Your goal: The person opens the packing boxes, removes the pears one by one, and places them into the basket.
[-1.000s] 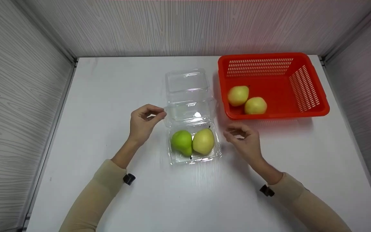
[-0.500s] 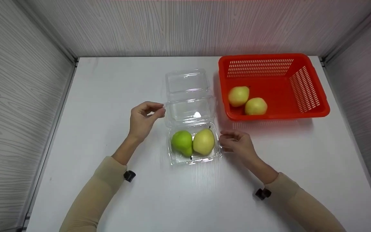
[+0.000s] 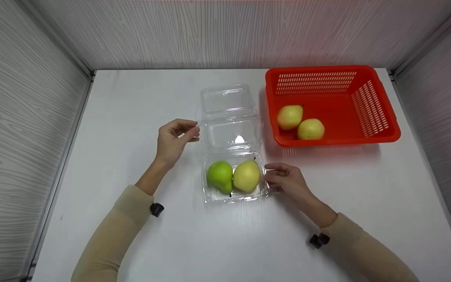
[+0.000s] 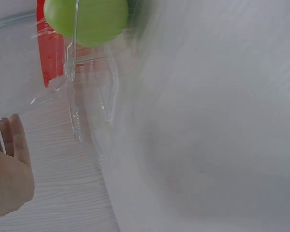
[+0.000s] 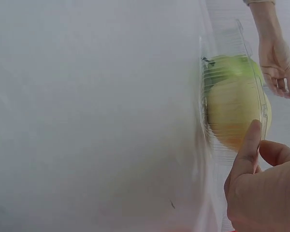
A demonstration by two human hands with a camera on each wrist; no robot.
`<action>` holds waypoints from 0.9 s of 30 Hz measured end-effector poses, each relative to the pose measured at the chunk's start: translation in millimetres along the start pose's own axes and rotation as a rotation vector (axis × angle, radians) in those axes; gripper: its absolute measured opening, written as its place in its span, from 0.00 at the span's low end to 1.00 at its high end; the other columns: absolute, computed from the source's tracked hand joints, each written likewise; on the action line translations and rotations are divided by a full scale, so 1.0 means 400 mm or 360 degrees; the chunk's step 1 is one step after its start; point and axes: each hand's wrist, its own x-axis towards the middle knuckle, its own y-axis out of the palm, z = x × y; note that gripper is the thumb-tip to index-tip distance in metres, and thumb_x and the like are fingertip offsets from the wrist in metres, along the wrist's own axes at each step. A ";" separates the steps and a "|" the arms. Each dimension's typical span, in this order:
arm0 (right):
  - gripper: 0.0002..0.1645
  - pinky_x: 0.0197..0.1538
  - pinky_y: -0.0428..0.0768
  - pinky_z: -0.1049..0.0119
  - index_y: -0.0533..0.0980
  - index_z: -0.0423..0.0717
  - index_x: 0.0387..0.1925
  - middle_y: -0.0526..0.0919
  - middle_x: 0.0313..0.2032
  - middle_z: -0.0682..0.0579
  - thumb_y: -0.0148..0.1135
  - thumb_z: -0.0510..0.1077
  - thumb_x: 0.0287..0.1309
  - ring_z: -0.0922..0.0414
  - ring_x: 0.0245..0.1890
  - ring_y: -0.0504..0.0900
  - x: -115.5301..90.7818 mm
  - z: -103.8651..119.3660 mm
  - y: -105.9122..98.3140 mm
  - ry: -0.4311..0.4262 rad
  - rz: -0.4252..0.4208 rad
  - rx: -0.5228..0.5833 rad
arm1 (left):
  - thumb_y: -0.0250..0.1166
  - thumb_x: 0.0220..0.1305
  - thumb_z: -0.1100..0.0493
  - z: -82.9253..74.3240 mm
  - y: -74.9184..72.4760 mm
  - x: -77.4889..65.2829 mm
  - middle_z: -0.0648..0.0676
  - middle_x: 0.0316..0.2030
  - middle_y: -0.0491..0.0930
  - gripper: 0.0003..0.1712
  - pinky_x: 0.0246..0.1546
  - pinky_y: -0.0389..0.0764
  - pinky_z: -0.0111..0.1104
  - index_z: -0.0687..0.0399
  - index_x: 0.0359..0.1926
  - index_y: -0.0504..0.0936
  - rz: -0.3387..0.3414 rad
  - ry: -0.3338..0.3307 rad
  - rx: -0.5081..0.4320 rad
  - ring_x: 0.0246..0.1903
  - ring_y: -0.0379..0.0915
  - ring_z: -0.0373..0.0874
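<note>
A clear plastic clamshell container [image 3: 235,199] stands on the table with its lid [image 3: 229,135] raised on the far side. In its tray lie a green pear [image 3: 220,176] and a pale yellow pear [image 3: 246,176], side by side. My left hand [image 3: 172,141] pinches the lid's left edge between thumb and fingers. At the tray's right side my right hand [image 3: 288,180] grips the rim; in the right wrist view the thumb and index finger [image 5: 246,150] sit on either side of it, beside the yellow pear.
To the right at the back stands a red plastic basket [image 3: 378,140]. Two pale yellow pears [image 3: 289,117] lie in its near left corner. Another clear plastic box [image 3: 227,100] lies behind the lid. Wood-grained panels [image 3: 225,35] border the white table.
My right hand has come toward me and left onto the tray's rim. The left hand has moved slightly away with the lid's edge. Container and pears have shifted a little toward me.
</note>
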 end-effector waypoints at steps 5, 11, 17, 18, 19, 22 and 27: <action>0.26 0.38 0.92 0.66 0.77 0.37 0.63 0.89 0.37 0.55 0.70 0.36 0.64 0.60 0.30 0.88 -0.015 -0.014 0.013 0.0052 0.0009 0.0016 | 0.71 0.68 0.69 0.001 -0.004 0.014 0.52 0.38 0.88 0.13 0.40 0.94 0.34 0.73 0.51 0.84 0.0034 -0.0069 0.0012 0.34 0.86 0.39; 0.27 0.37 0.89 0.67 0.77 0.38 0.63 0.90 0.37 0.55 0.71 0.37 0.63 0.61 0.31 0.88 -0.031 -0.028 0.026 0.0102 0.0000 0.0030 | 0.71 0.69 0.67 0.006 -0.008 0.028 0.49 0.37 0.88 0.15 0.39 0.94 0.34 0.72 0.52 0.84 0.0048 -0.0162 -0.0033 0.34 0.87 0.39; 0.25 0.36 0.86 0.70 0.77 0.38 0.60 0.91 0.36 0.56 0.71 0.37 0.63 0.61 0.31 0.88 -0.042 -0.040 0.036 0.0137 -0.0013 0.0049 | 0.71 0.69 0.65 0.013 -0.012 0.043 0.48 0.37 0.88 0.15 0.40 0.94 0.35 0.70 0.53 0.84 0.0061 -0.0255 -0.0057 0.34 0.87 0.38; 0.24 0.37 0.87 0.70 0.77 0.38 0.60 0.91 0.35 0.56 0.71 0.36 0.63 0.62 0.31 0.88 -0.044 -0.041 0.037 0.0133 -0.0010 0.0068 | 0.71 0.69 0.65 0.014 -0.013 0.046 0.48 0.37 0.88 0.15 0.40 0.94 0.35 0.69 0.53 0.84 0.0062 -0.0268 -0.0057 0.34 0.87 0.38; 0.24 0.37 0.88 0.70 0.77 0.37 0.59 0.90 0.35 0.56 0.71 0.35 0.63 0.62 0.31 0.88 -0.045 -0.043 0.038 0.0126 -0.0002 0.0092 | 0.71 0.69 0.65 0.015 -0.013 0.048 0.49 0.37 0.88 0.14 0.41 0.94 0.35 0.68 0.52 0.84 0.0064 -0.0283 -0.0058 0.34 0.87 0.38; 0.23 0.39 0.90 0.70 0.77 0.36 0.59 0.90 0.34 0.57 0.70 0.34 0.63 0.63 0.33 0.88 -0.050 -0.048 0.039 0.0115 0.0015 0.0124 | 0.71 0.70 0.63 0.017 -0.014 0.053 0.47 0.37 0.87 0.11 0.41 0.94 0.35 0.62 0.51 0.86 0.0082 -0.0318 -0.0051 0.35 0.87 0.39; 0.23 0.42 0.91 0.69 0.75 0.34 0.61 0.89 0.35 0.57 0.67 0.34 0.65 0.63 0.37 0.87 -0.054 -0.052 0.034 0.0103 0.0049 0.0127 | 0.71 0.71 0.62 0.022 -0.016 0.060 0.47 0.38 0.86 0.10 0.41 0.94 0.34 0.59 0.51 0.86 0.0121 -0.0358 -0.0076 0.35 0.86 0.39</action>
